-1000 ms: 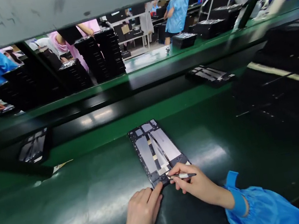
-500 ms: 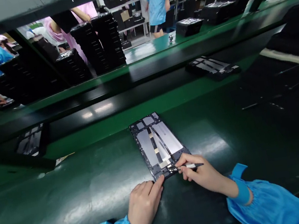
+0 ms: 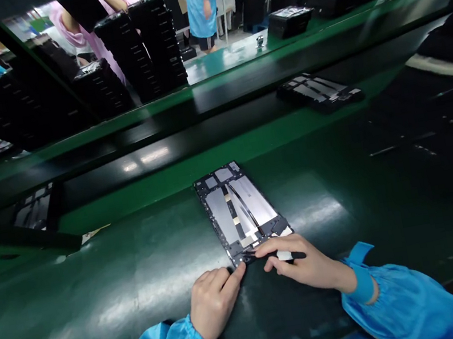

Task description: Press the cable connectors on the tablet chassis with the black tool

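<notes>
The opened tablet-like device (image 3: 244,210) lies flat on the green counter (image 3: 132,278), mid-view, its far end pointing toward 11 o'clock and coming up close to the brighter green strip (image 3: 158,176). The right hand (image 3: 300,258) reaches in from 4 o'clock, its grip closed on a slender white-and-dark tool (image 3: 285,255), and covers part of the device's near edge. The left hand (image 3: 216,298), at 7 o'clock, sets one fingertip on the near-left corner; whether its grip pinches that rim, I cannot tell. Both long sides of the device face wide stretches of counter, toward 9 o'clock and 3 o'clock, so sideways room is ample; toward 12 o'clock the strip and the dark channel (image 3: 155,157) behind it bound the space. A second device (image 3: 320,90) lies at 1 o'clock, another (image 3: 34,208) at 10 o'clock, both well apart from the hands.
</notes>
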`<action>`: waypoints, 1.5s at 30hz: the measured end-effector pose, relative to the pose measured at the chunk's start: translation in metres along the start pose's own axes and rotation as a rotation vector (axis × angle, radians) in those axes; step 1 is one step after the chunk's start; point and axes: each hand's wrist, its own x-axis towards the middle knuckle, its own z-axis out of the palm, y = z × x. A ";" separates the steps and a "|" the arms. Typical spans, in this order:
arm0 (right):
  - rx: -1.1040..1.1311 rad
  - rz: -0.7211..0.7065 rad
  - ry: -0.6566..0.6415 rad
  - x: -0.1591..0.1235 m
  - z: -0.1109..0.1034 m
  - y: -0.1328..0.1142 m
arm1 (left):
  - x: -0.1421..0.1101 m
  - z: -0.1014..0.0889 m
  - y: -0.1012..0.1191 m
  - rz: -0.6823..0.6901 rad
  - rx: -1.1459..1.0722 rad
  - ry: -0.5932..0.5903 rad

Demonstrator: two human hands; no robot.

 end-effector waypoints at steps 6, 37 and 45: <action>-0.103 -0.076 -0.039 0.005 0.000 -0.010 | 0.001 0.000 0.001 0.002 0.000 -0.006; -0.211 0.244 -0.178 0.000 0.009 -0.015 | -0.022 -0.005 0.027 0.160 -0.113 -0.190; 0.021 0.341 -0.156 -0.001 0.014 -0.007 | -0.024 -0.005 0.030 0.136 -0.090 -0.198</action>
